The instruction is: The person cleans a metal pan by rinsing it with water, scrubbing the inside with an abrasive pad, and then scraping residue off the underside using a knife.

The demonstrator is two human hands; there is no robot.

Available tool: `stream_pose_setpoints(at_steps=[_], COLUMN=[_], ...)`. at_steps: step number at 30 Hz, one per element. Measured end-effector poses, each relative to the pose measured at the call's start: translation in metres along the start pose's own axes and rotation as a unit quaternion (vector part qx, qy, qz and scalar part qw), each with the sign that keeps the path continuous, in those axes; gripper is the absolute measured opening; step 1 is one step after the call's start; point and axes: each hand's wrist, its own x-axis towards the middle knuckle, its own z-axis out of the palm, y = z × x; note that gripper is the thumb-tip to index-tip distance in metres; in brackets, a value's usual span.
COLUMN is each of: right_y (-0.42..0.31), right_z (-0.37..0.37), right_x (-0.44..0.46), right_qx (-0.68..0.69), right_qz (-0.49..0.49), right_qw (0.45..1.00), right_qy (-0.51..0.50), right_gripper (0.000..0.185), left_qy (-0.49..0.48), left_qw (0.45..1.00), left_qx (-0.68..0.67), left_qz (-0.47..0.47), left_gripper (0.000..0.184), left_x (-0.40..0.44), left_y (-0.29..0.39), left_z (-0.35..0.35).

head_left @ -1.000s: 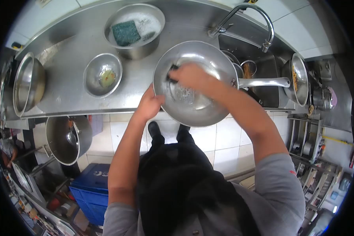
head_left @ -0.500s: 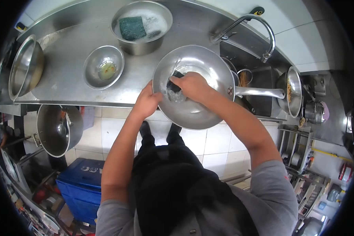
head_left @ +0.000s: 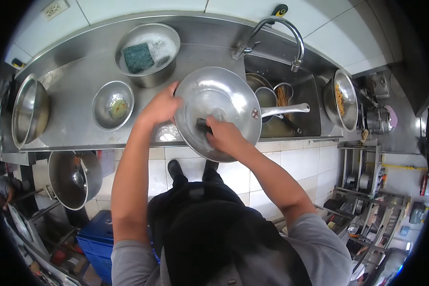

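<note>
A silver frying pan (head_left: 221, 88) with a long metal handle (head_left: 288, 109) is tilted toward me at the counter's front edge. My left hand (head_left: 162, 106) grips its left rim. Inside the pan, my right hand (head_left: 226, 137) presses a dark scrubbing pad (head_left: 203, 125) against the lower part of the metal; the fingers hide part of the pad. Wet streaks and a little foam show beside it. Left of the pan stands a deep metal bowl (head_left: 152, 80) of soapy water, with a green scouring pad (head_left: 138, 58) lying in it.
A small metal bowl (head_left: 100, 102) with yellowish liquid rests on the counter (head_left: 71, 107). On the right, the sink (head_left: 314, 86) holds pans and a strainer below a faucet (head_left: 298, 43). Beyond it sits a bowl (head_left: 336, 119) with food scraps. A large pot (head_left: 93, 178) stands below left.
My right hand has moved the scrubbing pad lower in the pan, toward me. My left hand sits higher along the rim. The whole view has shifted, showing more of the sink.
</note>
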Motion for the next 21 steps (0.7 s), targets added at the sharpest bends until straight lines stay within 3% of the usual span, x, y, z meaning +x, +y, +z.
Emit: stream_pose_setpoints(at_steps=[3,5,9,11,12,14,15,17,19,21], right_y=[0.007,0.022,0.057,0.031,0.018,-0.004,0.001,0.015,-0.009,-0.023], right_z=[-0.016,-0.029,-0.005,0.011,0.01,0.012,0.006,-0.022,-0.008,-0.004], right_x=[0.019,0.025,0.06,0.078,0.081,0.079,0.083,0.103,0.092,0.079], right_qx=[0.011,-0.085,-0.131,-0.037,-0.038,-0.077,-0.076,-0.054,-0.042,-0.104], right_qz=[0.04,0.103,0.112,0.043,0.038,-0.213,-0.213,-0.073,-0.035,-0.212], right_qw=[0.998,0.986,0.968,0.984,0.985,0.974,0.974,0.99,0.996,0.971], right_qy=[0.055,0.102,0.185,0.167,0.165,0.023,0.019,0.111,0.073,-0.03], right_gripper=[0.024,0.024,0.026,0.026,0.026,0.021,0.021,0.018,0.017,0.016], left_qy=[0.038,0.044,0.047,0.091,0.096,0.046,0.046,0.062,0.059,0.058], left_qw=[0.995,0.983,0.984,0.991,0.99,0.989,0.988,0.99,0.99,0.99], left_qx=[0.084,-0.167,-0.154,-0.084,-0.087,-0.143,-0.146,-0.13,-0.127,-0.127], left_qz=[-0.024,-0.057,-0.082,0.049,0.048,0.013,0.009,0.005,0.02,0.031], left_gripper=[0.081,0.082,0.084,0.08,0.08,0.076,0.076,0.073,0.074,0.074], left_x=[-0.031,-0.071,-0.067,-0.057,-0.055,-0.054,-0.056,-0.054,-0.049,-0.051], left_y=[-0.009,-0.006,-0.024,-0.044,-0.041,-0.038,-0.043,-0.05,-0.057,-0.06], left_z=[0.019,0.042,0.049,0.053,0.048,0.039,0.04,0.039,0.038,0.039])
